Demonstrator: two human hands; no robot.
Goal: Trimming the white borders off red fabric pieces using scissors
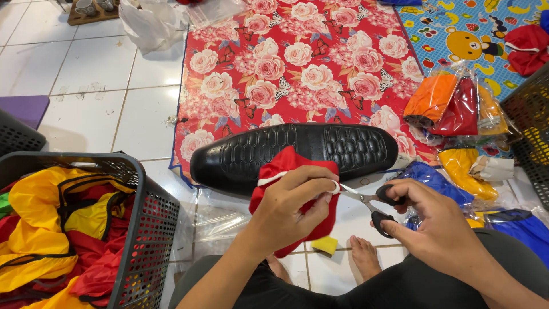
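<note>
A person seated on a white tiled floor (91,74) grips a bunched red fabric piece (286,171) with white trim in the left hand (291,209), fingers clenched around the cloth at the centre of the view. The right hand (434,223), at four o'clock from the cloth, grasps a pair of black-handled scissors (372,201), thumb and fingers through the loops; the blades point toward nine o'clock and meet the white edge of the fabric beside the left thumb.

Just behind the cloth, at twelve o'clock, a large black shoe sole (297,151) lies sole-up across the lower edge of a red rose-patterned mat (309,68). A small yellow scrap (325,245) lies on the tiles just below the cloth, next to the person's bare feet (366,257).

At eight o'clock a dark plastic basket (143,229) holds a heap of yellow and red garments (51,234). At two o'clock, clear bags of orange, red and yellow cloth (452,103) rest near a second dark basket (529,126), with blue fabric (429,180) just past the right hand. A white plastic bag (151,23) sits at eleven o'clock.
</note>
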